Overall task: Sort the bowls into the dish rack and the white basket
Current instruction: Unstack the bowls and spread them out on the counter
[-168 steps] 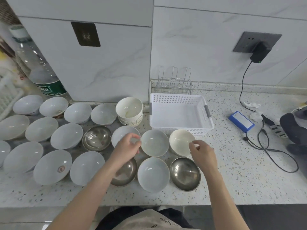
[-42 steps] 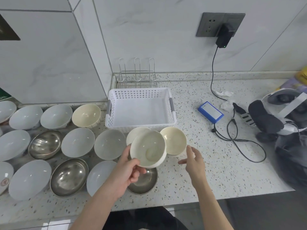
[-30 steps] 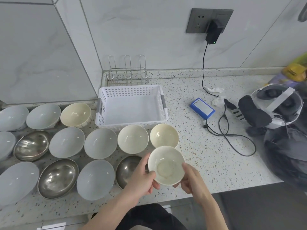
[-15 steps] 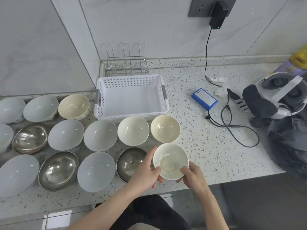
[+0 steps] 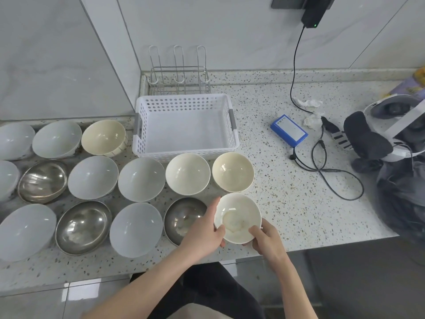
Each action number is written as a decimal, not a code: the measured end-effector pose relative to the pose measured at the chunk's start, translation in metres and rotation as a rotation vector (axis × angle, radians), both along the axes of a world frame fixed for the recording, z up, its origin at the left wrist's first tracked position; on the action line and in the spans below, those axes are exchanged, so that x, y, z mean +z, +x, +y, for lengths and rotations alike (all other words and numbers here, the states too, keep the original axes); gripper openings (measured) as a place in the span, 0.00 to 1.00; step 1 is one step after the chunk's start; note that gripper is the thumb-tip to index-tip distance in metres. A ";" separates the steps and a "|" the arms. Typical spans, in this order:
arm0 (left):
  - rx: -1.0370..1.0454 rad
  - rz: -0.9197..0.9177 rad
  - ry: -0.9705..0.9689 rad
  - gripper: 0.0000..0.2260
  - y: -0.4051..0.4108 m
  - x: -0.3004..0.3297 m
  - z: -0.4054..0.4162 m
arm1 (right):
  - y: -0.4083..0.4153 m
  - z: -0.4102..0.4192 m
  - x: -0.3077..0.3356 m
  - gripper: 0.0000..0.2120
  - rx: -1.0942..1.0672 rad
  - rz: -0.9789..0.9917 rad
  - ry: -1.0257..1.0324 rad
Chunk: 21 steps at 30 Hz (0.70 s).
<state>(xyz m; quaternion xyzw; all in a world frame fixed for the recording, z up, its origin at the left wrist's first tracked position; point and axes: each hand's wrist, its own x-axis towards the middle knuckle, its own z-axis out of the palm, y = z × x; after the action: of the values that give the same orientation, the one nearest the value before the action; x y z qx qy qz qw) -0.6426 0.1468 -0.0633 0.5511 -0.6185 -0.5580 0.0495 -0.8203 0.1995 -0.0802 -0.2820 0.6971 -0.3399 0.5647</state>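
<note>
I held a small cream bowl in both hands near the front edge of the speckled counter. My left hand gripped its left rim, thumb along the edge and fingers curled underneath. My right hand pinched the near right rim, thumb on the inside and fingers below. The bowl sat upright, its inside faintly stained.

Just to its left lay a steel bowl, partly covered by my left hand. Directly behind it stood two more cream bowls, one paler and one more yellow. Further left, rows of pale grey-white bowls and steel bowls spread across the counter to the frame's edge.

Behind the two cream bowls sat the white basket, perforated and holding nothing. The wire dish rack stood just behind it against the wall, also holding nothing.

To the right, well apart from the bowls, lay a blue box, a black cable running up to a wall charger, and a white and black headset.
</note>
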 end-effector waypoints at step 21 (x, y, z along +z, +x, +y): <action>0.167 0.241 0.014 0.21 0.115 0.035 0.003 | 0.052 -0.015 0.067 0.29 -0.084 1.011 0.004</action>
<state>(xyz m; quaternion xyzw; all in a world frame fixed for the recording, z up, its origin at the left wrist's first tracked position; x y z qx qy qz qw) -0.5279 0.1494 -0.0285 0.5300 -0.5562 -0.6182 0.1658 -0.7682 0.1844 -0.0136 -0.3821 0.8947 -0.1820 0.1430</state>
